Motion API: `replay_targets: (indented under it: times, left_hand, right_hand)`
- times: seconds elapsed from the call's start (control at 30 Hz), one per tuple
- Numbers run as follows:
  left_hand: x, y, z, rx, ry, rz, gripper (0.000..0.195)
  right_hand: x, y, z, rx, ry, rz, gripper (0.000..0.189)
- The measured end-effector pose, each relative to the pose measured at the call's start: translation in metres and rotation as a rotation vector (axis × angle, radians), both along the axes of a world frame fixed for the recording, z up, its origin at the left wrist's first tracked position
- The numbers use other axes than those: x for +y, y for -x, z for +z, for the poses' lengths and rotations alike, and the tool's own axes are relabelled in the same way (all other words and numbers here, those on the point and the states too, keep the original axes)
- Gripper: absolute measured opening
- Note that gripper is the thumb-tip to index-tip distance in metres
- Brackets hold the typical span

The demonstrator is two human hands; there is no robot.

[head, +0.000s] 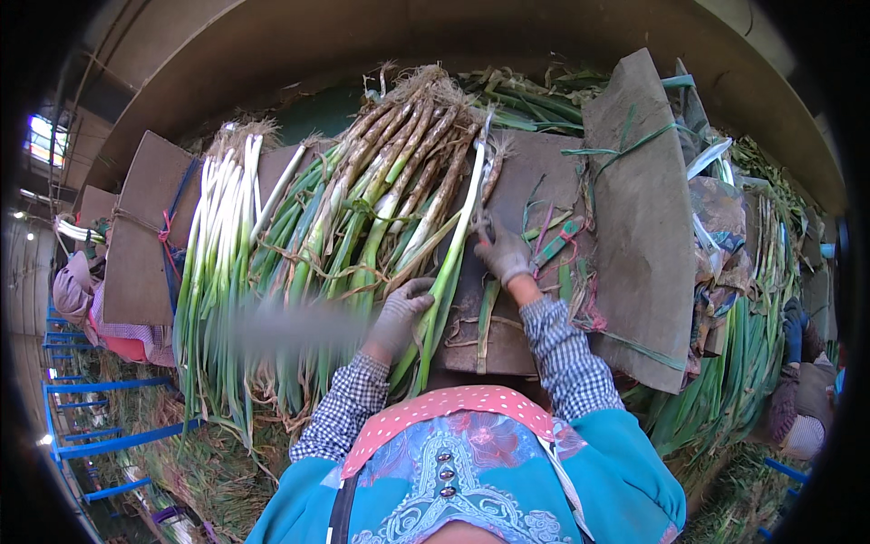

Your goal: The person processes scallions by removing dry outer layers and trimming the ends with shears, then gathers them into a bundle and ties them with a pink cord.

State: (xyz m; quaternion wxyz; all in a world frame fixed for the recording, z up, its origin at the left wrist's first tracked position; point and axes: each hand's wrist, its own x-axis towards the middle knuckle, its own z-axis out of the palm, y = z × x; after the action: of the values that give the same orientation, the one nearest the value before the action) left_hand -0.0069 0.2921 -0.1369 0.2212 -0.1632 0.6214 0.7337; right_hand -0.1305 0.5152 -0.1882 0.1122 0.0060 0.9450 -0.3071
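My left hand (401, 319), in a thin glove, holds the green part of a long green onion (454, 255) whose white end points away from me. Beside that end, my gloved right hand (503, 250) grips a metal tool that looks like scissors or a blade, partly hidden by the fingers. A heap of unpeeled green onions (387, 170) with brown, soiled stems and roots lies left of the held one. Farther left lie peeled green onions (224, 197) with clean white stems.
An upright board (632, 217) stands at the right, another board (146, 238) at the left. A green-handled tool (561, 243) and plant scraps lie on the work surface. Co-workers (805, 401) are at both sides. Blue metal bars (122, 445) stand at lower left.
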Motion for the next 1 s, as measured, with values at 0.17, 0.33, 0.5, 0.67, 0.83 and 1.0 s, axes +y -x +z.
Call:
replay_targets:
  times: [0.17, 0.33, 0.5, 0.67, 0.83, 1.0]
  left_hand:
    - [-0.003, -0.007, 0.008, -0.059, 0.062, -0.045, 0.048]
    - [-0.002, -0.01, 0.042, -0.11, -0.278, 0.081, 0.045]
    - [-0.017, 0.025, 0.099, 0.198, -0.21, -0.014, 0.043]
    - [0.01, 0.034, 0.064, 0.191, 0.716, -0.31, 0.053]
    - [0.049, 0.033, -0.03, 0.157, 1.293, -0.478, 0.06]
    - [0.029, 0.09, -0.033, 0.222, 0.377, -0.393, 0.066]
  right_hand:
    - [-0.001, 0.094, -0.012, 0.053, 0.035, 0.037, 0.059]
    - [0.009, 0.06, 0.004, 0.061, 0.004, -0.031, 0.07]
    - [0.016, -0.058, 0.015, 0.003, 0.05, 0.324, 0.075]
    - [0.034, -0.089, 0.013, 0.17, 0.111, 0.012, 0.083]
    - [0.026, -0.156, 0.007, 0.136, 0.037, 0.129, 0.085]
    - [0.023, -0.201, -0.003, 0.131, 0.162, 0.085, 0.085]
